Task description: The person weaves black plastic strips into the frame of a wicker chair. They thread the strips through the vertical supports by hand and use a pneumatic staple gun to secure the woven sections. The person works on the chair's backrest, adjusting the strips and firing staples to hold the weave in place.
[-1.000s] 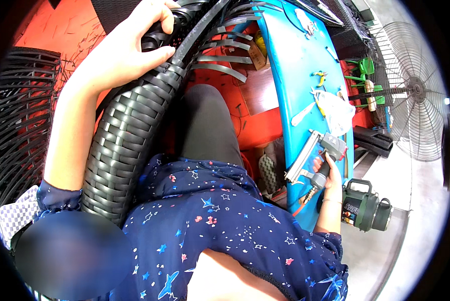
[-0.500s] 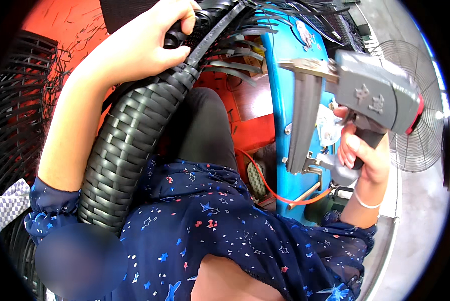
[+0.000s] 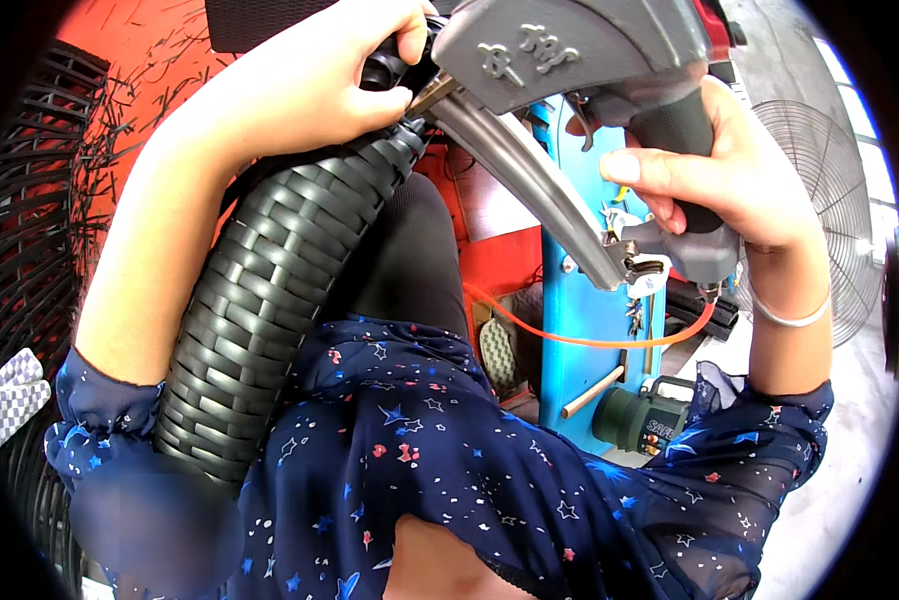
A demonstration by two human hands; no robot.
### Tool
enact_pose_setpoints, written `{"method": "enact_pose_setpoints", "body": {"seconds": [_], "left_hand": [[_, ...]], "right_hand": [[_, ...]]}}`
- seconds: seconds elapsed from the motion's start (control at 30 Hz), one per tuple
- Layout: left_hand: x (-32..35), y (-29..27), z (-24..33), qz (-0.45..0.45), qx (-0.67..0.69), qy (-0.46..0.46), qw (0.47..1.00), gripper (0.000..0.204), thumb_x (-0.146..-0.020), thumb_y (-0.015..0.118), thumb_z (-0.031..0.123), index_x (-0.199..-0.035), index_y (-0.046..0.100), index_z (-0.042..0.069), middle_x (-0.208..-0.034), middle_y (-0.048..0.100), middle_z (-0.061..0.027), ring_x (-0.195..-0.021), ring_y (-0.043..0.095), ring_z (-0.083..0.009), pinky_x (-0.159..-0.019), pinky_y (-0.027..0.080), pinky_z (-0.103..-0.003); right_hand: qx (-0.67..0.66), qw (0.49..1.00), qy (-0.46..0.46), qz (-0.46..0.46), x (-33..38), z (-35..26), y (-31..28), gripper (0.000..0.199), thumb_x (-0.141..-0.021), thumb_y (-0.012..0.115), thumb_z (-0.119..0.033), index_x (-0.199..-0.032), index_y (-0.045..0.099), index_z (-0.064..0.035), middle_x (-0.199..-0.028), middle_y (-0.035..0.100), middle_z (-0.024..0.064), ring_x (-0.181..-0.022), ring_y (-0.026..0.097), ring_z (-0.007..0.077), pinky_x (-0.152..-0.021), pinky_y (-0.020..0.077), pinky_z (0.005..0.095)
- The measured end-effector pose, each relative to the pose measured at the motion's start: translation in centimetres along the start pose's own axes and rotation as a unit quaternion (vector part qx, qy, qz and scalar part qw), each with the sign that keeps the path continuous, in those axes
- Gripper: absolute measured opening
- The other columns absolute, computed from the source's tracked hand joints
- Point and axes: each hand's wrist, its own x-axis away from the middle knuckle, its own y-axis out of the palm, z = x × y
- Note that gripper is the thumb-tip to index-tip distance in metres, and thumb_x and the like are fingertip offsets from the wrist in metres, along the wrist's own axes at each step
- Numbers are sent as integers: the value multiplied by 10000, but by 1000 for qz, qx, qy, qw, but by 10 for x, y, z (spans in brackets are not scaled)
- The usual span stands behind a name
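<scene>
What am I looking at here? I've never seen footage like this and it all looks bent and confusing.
The picture comes from a wide fisheye camera worn on a person's head, looking down at their own hands, so straight edges curve near the rim. The arms entering from below belong to the wearer, who has a dark blue patterned top.

The left hand grips the upper end of a black woven tube, wrapped in plaited plastic strips, which rests against the body. The right hand holds a grey air-powered nail gun by its handle, its nose touching the weave close to the left hand. An orange hose trails from the gun.

Behind are a blue workbench, a standing fan and an orange floor.
</scene>
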Motion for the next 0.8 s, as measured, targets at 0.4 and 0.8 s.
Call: {"method": "enact_pose_setpoints", "body": {"seconds": [0.4,0.8], "left_hand": [[1,1,1,-22,33,-67,997,582,-820,656,90,-1342,435,-43,-1167,500,-199,-1068,529,-279,-977,441,-353],[3,5,-6,-19,3,-25,1000,618,-823,653,97,-1372,410,-50,-1291,470,-252,-1248,466,-348,-1092,367,-387]], "right_hand": [[1,1000,10,-2,-4,-7,3,422,-816,782,-216,-1115,611,26,-652,571,7,-454,512,60,-417,399,205],[-2,999,24,-22,-5,-10,0,380,-795,792,-176,-1061,609,24,-643,582,17,-460,508,61,-424,396,208]]}}
